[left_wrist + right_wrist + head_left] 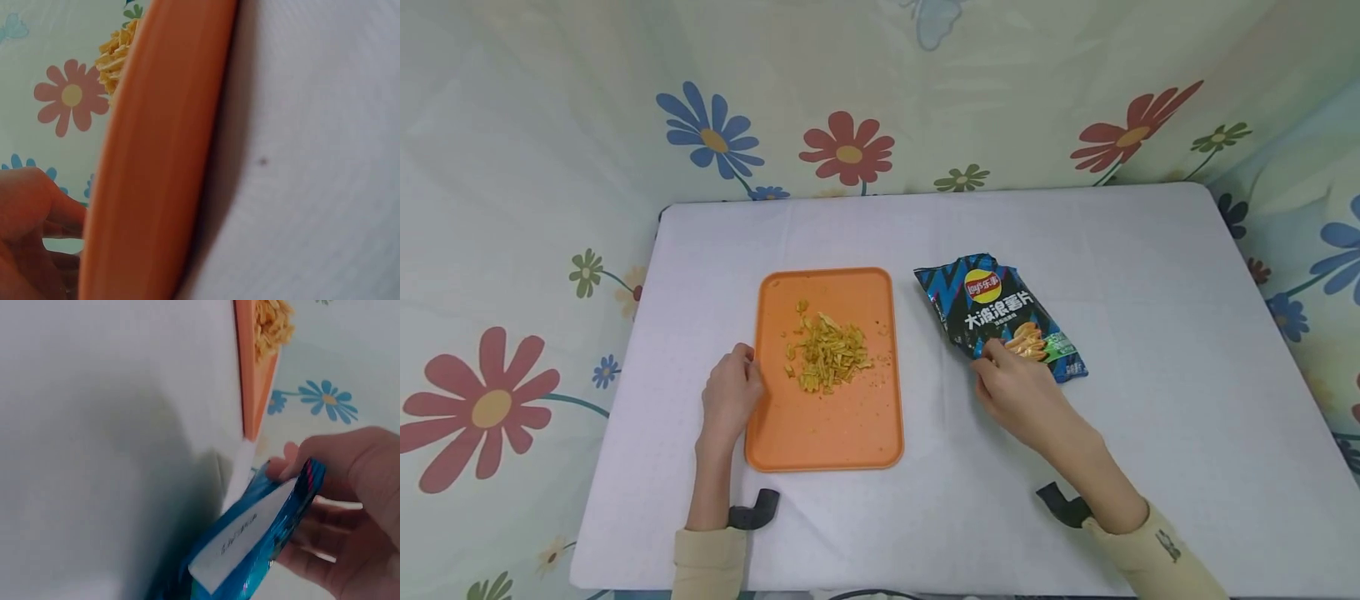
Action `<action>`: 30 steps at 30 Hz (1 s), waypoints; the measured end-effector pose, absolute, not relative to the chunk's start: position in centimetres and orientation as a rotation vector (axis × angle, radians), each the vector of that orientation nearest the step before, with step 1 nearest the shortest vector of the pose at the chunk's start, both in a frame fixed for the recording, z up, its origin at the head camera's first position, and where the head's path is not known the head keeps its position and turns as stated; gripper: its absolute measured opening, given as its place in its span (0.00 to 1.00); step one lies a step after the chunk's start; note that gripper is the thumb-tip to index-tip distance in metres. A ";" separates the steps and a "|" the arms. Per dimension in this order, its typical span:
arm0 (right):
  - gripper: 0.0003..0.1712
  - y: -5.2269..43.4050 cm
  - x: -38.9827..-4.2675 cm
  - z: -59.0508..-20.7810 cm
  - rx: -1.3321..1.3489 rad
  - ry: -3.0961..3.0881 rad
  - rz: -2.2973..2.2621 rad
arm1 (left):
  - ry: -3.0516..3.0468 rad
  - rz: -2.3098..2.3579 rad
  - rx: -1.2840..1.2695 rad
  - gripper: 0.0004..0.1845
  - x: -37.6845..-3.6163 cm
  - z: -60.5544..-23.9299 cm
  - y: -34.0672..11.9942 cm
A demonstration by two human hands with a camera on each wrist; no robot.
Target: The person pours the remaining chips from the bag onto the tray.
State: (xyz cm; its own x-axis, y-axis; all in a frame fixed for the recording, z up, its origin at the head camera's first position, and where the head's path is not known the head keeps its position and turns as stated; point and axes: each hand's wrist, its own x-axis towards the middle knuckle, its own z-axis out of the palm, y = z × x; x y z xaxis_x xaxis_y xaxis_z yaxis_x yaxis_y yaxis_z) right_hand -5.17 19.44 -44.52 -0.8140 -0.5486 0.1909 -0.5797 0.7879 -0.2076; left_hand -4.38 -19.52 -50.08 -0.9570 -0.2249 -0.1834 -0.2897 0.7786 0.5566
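Observation:
An orange rectangular tray (823, 433) lies left of the middle of the table, with a heap of broken yellow potato chips (831, 354) and crumbs on it. My left hand (733, 392) is at the tray's left edge, fingers curled at the rim; its side wall (156, 150) fills the middle of the left wrist view. To the right lies a blue and black chip bag (973, 312), printed side up. My right hand (1018, 392) pinches the bag's near left edge between thumb and fingers. The right wrist view shows the bag's side (234, 540) raised a little. Its contents are hidden.
A white cloth covers the table (1165, 333). Flower-printed curtains (985, 92) stand behind it and along both sides. Black straps (754, 510) show at both wrists. A dark cable (872, 593) runs by the table's front edge.

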 end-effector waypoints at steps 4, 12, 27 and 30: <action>0.09 18.2 -4.9 -45.6 0.839 -2.890 0.322 | 2.862 0.922 -0.412 0.11 -4.4 -50.1 -19.5; 0.09 16.5 -4.8 -47.4 0.764 -2.953 0.306 | 2.843 0.922 -0.435 0.12 -4.4 -50.2 -19.5; 0.05 16.4 -4.8 -48.6 0.669 -2.885 0.419 | 2.832 0.931 -0.429 0.12 -4.3 -49.9 -19.5; 0.05 16.6 -4.7 -48.6 0.662 -2.831 0.490 | 2.824 0.932 -0.425 0.12 -4.3 -49.7 -19.6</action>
State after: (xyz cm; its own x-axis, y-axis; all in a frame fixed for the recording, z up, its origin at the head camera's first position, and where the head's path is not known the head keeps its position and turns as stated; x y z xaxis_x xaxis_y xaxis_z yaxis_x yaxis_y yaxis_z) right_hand -4.69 16.59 -48.59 -0.8815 -0.3952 0.2583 -0.4590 0.8455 -0.2728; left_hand -4.35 -19.64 -49.74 -0.9507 -0.2222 -0.2162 -0.3072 0.7687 0.5610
